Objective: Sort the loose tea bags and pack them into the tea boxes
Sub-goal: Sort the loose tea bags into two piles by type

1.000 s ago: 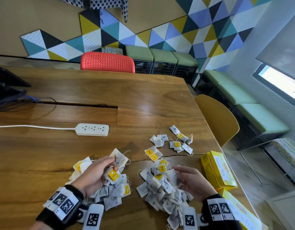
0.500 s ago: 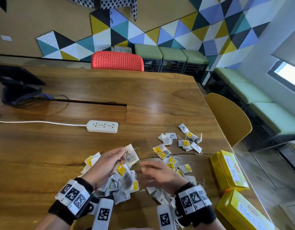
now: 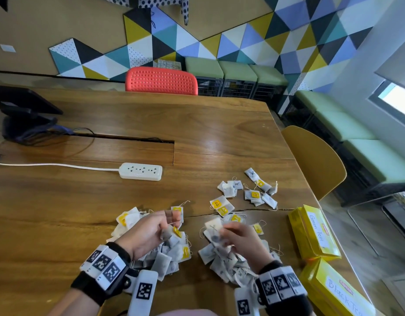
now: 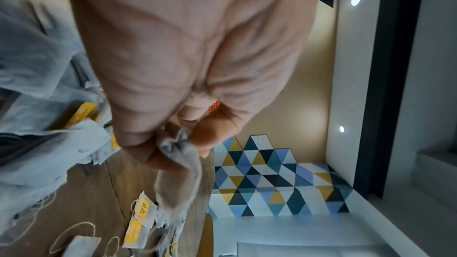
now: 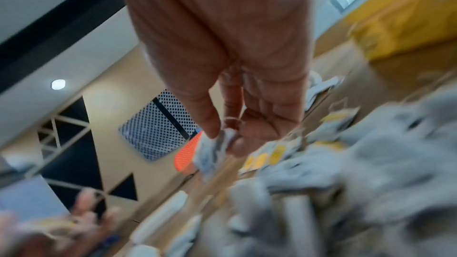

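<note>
Two yellow tea boxes (image 3: 314,233) lie shut beside loose tea bags (image 3: 256,190).

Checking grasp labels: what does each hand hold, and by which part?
Left hand pinches a white paper tea bag by its top edge; right hand pinches another tea bag at one end.

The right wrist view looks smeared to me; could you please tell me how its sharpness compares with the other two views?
Right wrist view: heavy motion blur, the tea bag pile smeared, the right hand soft. Left wrist view: the left hand and its pinched tea bag fairly sharp, dim. Head view: mostly sharp, bright window glare, the Green Tea box label legible.
</note>
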